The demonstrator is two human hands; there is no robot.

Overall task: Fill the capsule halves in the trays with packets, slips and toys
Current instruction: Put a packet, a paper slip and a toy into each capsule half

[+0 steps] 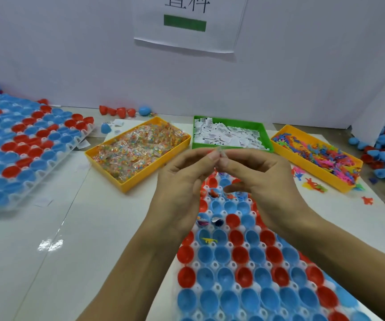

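Glossy round capsule halves (251,297); both hands pinch crinkly clear packet (220,152).

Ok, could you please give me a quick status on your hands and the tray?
Left hand and right hand pinch a small clear packet. Tray below: most capsule halves unfilled. Nothing in the way.

Too small and blurry to tell what sits pinched between left hand (182,179) and right hand (254,174). Near tray (233,265) cut off at bottom edge, partly hidden behind both hands.
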